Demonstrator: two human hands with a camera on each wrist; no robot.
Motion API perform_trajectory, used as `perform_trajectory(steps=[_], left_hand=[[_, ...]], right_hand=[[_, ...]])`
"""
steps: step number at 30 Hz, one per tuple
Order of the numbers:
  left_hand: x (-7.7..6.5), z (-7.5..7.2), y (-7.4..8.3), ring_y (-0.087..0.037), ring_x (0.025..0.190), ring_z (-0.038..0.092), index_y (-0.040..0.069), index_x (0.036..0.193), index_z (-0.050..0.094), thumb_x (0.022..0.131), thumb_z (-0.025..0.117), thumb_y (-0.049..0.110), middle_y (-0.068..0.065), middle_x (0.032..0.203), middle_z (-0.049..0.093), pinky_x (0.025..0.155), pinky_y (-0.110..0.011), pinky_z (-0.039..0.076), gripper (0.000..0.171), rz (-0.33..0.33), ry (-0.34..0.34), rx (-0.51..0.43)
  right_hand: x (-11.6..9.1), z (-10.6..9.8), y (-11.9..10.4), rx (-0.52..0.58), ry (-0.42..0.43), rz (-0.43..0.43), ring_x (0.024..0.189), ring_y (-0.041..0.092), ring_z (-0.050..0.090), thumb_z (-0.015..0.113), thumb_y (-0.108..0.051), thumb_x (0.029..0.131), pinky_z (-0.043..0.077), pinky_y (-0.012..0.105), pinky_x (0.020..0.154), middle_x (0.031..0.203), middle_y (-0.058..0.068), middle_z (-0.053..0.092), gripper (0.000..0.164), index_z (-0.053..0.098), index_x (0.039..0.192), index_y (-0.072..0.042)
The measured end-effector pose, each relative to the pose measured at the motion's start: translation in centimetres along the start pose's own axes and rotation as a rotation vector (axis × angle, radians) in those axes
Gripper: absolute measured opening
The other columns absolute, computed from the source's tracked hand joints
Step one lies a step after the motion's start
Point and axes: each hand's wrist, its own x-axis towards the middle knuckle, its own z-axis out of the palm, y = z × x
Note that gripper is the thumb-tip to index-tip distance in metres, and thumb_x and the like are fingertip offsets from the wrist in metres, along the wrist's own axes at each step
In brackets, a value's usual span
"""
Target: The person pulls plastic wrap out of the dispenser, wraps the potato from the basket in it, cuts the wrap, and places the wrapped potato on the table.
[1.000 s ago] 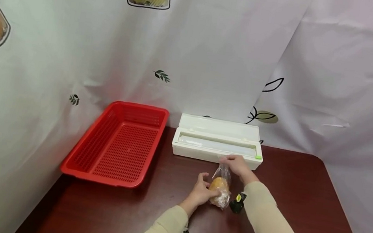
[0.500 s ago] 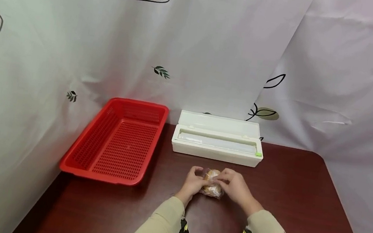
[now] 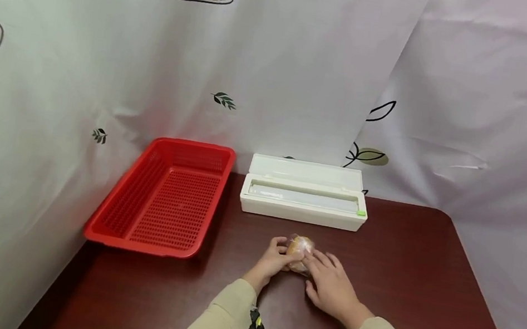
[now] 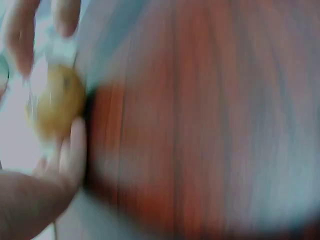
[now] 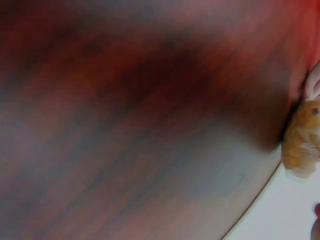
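Observation:
A golden-yellow, rounded piece of food (image 3: 301, 243) in clear plastic film is at the middle of the table, in front of the white box. My left hand (image 3: 272, 259) holds it from the left, thumb on the near side and fingers curled round the far side. From the right, my right hand (image 3: 334, 291) rests its extended fingertips on the film. Both wrist views are blurred; the wrapped food (image 4: 62, 102) shows between fingers and thumb in the left one. In the right wrist view the food (image 5: 300, 142) has a small dark spot near one end.
A white cling film box (image 3: 302, 213) stands at the back with its lid raised, a roll inside and a green slider at its right end. The red perforated basket (image 3: 207, 218) is on the left. A printed curtain hangs behind the dark red table (image 3: 410, 275).
The right hand has drawn the stretched film end from the far side toward me over the food, let it go and flattened its fingers there. The food has shifted slightly left and away.

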Motion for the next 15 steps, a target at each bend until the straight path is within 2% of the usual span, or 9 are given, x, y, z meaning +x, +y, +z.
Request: perform_trajectory(steps=[2, 5, 6, 8, 10, 11, 12, 13, 15], left_hand=[[0.0, 0.9, 0.1, -0.026, 0.090, 0.056, 0.001, 0.130, 0.032, 0.078, 0.073, 0.010, -0.019, 0.110, 0.050, 0.071, -0.034, 0.051, 0.067, 0.057, 0.063, 0.058], [0.2, 1.6, 0.4, -0.024, 0.094, 0.053, 0.003, 0.127, 0.038, 0.071, 0.075, -0.001, -0.014, 0.109, 0.053, 0.078, -0.033, 0.047, 0.067, 0.252, 0.139, 0.275], [0.3, 1.5, 0.5, -0.024, 0.096, 0.052, 0.005, 0.126, 0.041, 0.070, 0.075, -0.002, -0.012, 0.111, 0.054, 0.081, -0.034, 0.045, 0.066, 0.346, 0.146, 0.432], [0.7, 1.1, 0.8, -0.023, 0.101, 0.049, 0.010, 0.126, 0.045, 0.071, 0.074, -0.003, -0.007, 0.116, 0.054, 0.087, -0.035, 0.041, 0.063, 0.565, 0.138, 0.853], [0.9, 0.6, 1.0, -0.021, 0.108, 0.046, 0.015, 0.127, 0.046, 0.073, 0.073, 0.004, -0.003, 0.121, 0.052, 0.091, -0.036, 0.037, 0.061, 0.776, 0.104, 1.223], [1.0, 0.3, 1.2, -0.021, 0.109, 0.045, 0.017, 0.128, 0.045, 0.075, 0.073, 0.007, -0.002, 0.123, 0.049, 0.093, -0.038, 0.036, 0.060, 0.851, 0.053, 1.305], [1.0, 0.0, 1.3, -0.021, 0.111, 0.043, 0.017, 0.129, 0.044, 0.077, 0.073, 0.012, -0.001, 0.124, 0.049, 0.094, -0.038, 0.035, 0.060, 0.871, -0.011, 1.319], [1.0, -0.2, 1.3, -0.021, 0.112, 0.042, 0.016, 0.131, 0.043, 0.079, 0.072, 0.014, -0.002, 0.124, 0.049, 0.095, -0.039, 0.035, 0.060, 0.846, -0.067, 1.267], [0.8, -0.5, 1.6, -0.025, 0.115, 0.038, 0.012, 0.131, 0.042, 0.081, 0.071, 0.018, -0.005, 0.126, 0.046, 0.095, -0.041, 0.035, 0.058, 0.688, -0.109, 1.036]], right_hand=[[-0.1, -0.9, 0.2, 0.285, -0.027, 0.157, 0.115, 0.030, 0.050, 0.062, -0.010, 0.083, 0.039, 0.048, 0.095, 0.124, 0.014, 0.056, 0.039, 0.056, 0.120, 0.000], [0.6, -2.1, 0.7, 0.816, 0.071, 0.524, 0.104, 0.030, 0.057, 0.057, -0.007, 0.089, 0.047, 0.041, 0.086, 0.117, 0.021, 0.056, 0.028, 0.051, 0.115, 0.005], [1.0, -2.2, 0.9, 0.957, 0.105, 0.640, 0.101, 0.029, 0.058, 0.054, -0.010, 0.092, 0.049, 0.039, 0.083, 0.116, 0.023, 0.055, 0.029, 0.048, 0.116, 0.006], [1.8, -2.1, 1.3, 1.137, 0.124, 0.825, 0.097, 0.027, 0.060, 0.051, -0.024, 0.095, 0.050, 0.036, 0.078, 0.116, 0.026, 0.052, 0.041, 0.044, 0.120, 0.007], [2.6, -1.6, 1.7, 1.187, 0.046, 0.936, 0.094, 0.023, 0.061, 0.051, -0.039, 0.094, 0.052, 0.033, 0.075, 0.118, 0.025, 0.051, 0.057, 0.040, 0.129, 0.004], [2.9, -1.2, 1.9, 1.198, 0.008, 0.962, 0.092, 0.022, 0.061, 0.052, -0.042, 0.093, 0.052, 0.033, 0.075, 0.118, 0.023, 0.052, 0.062, 0.040, 0.131, 0.004], [3.1, -0.8, 2.1, 1.203, -0.022, 0.973, 0.091, 0.021, 0.061, 0.054, -0.043, 0.092, 0.052, 0.034, 0.074, 0.118, 0.023, 0.053, 0.065, 0.039, 0.132, 0.005], [3.2, -0.4, 2.2, 1.214, -0.026, 0.994, 0.088, 0.020, 0.062, 0.057, -0.041, 0.090, 0.052, 0.033, 0.074, 0.116, 0.021, 0.054, 0.063, 0.042, 0.131, 0.005], [3.3, 0.3, 2.4, 1.219, -0.003, 1.014, 0.083, 0.018, 0.062, 0.061, -0.033, 0.089, 0.053, 0.033, 0.072, 0.111, 0.019, 0.057, 0.057, 0.047, 0.127, 0.006]])
